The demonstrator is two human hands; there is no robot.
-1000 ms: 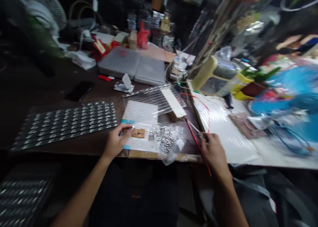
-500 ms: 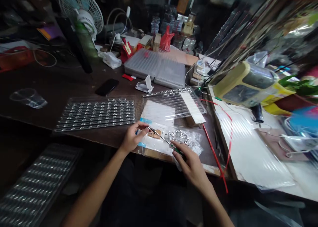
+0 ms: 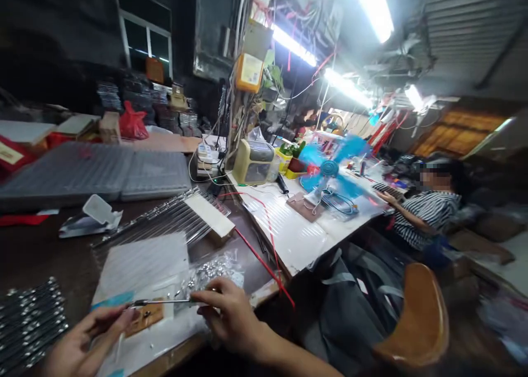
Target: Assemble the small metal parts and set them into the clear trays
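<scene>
My right hand [image 3: 233, 316] is closed round the handle end of a thin screwdriver [image 3: 165, 301], whose metal shaft points left. At its tip, my left hand [image 3: 93, 336] pinches a small dark metal piece, mostly hidden by the fingers. Below the shaft, a brown block [image 3: 154, 314] with small parts on it rests on a white sheet [image 3: 144, 261] with blue tape. A clear bag of shiny metal parts [image 3: 214, 268] lies just beyond my right hand.
A ribbed clear tray [image 3: 165, 217] lies behind the sheet, with a white strip [image 3: 210, 215] across it. Filled rows of metal parts [image 3: 33, 322] sit at left. Farther right are a blue fan [image 3: 330, 168], a chair [image 3: 421, 311] and a seated person [image 3: 429, 212].
The view has swung right and up, bringing the fan, ceiling lights and seated person into sight. Both hands now appear lower left, still at the screwdriver and small piece.
</scene>
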